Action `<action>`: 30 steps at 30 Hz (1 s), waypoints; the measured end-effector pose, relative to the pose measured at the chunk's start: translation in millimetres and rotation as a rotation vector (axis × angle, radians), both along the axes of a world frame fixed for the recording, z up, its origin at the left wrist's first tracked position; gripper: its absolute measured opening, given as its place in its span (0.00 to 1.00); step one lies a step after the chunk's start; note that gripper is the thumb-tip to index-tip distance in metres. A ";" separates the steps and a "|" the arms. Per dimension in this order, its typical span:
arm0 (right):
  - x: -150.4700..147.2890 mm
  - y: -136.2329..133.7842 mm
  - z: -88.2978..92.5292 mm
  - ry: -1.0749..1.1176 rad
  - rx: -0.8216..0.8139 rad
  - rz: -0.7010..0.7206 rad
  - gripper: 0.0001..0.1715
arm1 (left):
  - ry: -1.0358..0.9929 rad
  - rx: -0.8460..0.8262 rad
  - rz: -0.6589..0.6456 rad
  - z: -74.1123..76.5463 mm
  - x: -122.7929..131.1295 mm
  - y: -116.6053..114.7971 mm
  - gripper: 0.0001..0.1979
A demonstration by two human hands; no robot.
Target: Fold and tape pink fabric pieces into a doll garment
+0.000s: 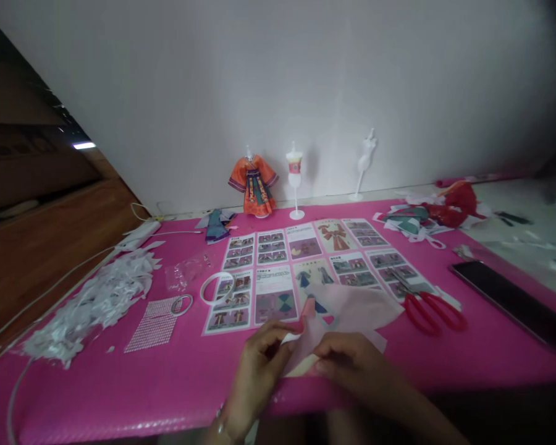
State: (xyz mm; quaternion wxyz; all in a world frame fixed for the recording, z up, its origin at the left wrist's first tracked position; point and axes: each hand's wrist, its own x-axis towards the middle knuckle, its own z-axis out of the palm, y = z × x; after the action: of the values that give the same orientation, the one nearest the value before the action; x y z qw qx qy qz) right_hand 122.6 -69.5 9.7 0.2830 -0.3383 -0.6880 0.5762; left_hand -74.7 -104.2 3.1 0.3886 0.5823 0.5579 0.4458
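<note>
Down low, the left hand [259, 358] and the right hand [347, 361] both pinch a pale pink paper piece [347, 312] with bent fingers. It lies at the near edge of the pink counter [120, 383], just beside the red scissors [433, 312].

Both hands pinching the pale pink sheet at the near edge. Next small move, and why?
Probably peel: the left hand and right hand both pinch one corner of the pale pink sheet, fingertips nearly touching, as if parting a backing layer. The sheet lies loose over the instruction sheet, with the red scissors idle beside it. So draw the pinched layers slowly apart, holding the sheet flat.
</note>
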 end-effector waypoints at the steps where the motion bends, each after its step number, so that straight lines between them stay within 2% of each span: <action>1: -1.5 1.7 -1.1 0.024 -0.036 -0.012 0.06 | -0.015 -0.041 0.010 -0.6 0.8 0.3 0.07; 5: -7.0 11.1 -3.6 0.150 -0.138 -0.060 0.15 | -0.044 -0.136 0.036 0.8 1.1 5.0 0.07; 8: -10.3 19.0 3.2 0.161 -0.141 -0.038 0.17 | 0.039 -0.068 0.044 7.0 -2.8 11.7 0.05; 13: -14.8 22.8 14.2 0.132 -0.063 -0.002 0.12 | 0.161 0.096 0.022 15.7 -11.1 17.6 0.07; 16: -15.9 18.0 10.5 0.127 0.011 0.051 0.12 | 0.208 0.141 0.074 11.1 -13.8 12.2 0.08; 20: -16.7 10.8 1.8 0.052 0.094 0.090 0.14 | 0.058 -0.018 0.121 -1.8 -13.3 -1.2 0.08; 23: -18.1 8.3 -0.5 -0.006 0.130 0.109 0.16 | -0.035 -0.061 0.184 -7.6 -11.2 -10.1 0.07; 26: -20.0 7.4 0.8 -0.066 0.173 0.142 0.17 | -0.045 -0.051 0.208 -7.5 -9.7 -16.4 0.07; 30: -23.1 6.6 -1.6 -0.201 0.266 0.158 0.19 | -0.045 0.024 0.166 -4.9 -9.2 -22.1 0.07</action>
State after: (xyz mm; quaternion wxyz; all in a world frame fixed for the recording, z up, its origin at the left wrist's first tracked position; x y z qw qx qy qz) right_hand 99.5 -63.0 8.1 0.2090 -0.2987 -0.8073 0.4640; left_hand -83.9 -126.4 -1.8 0.3558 0.5285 0.5899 0.4960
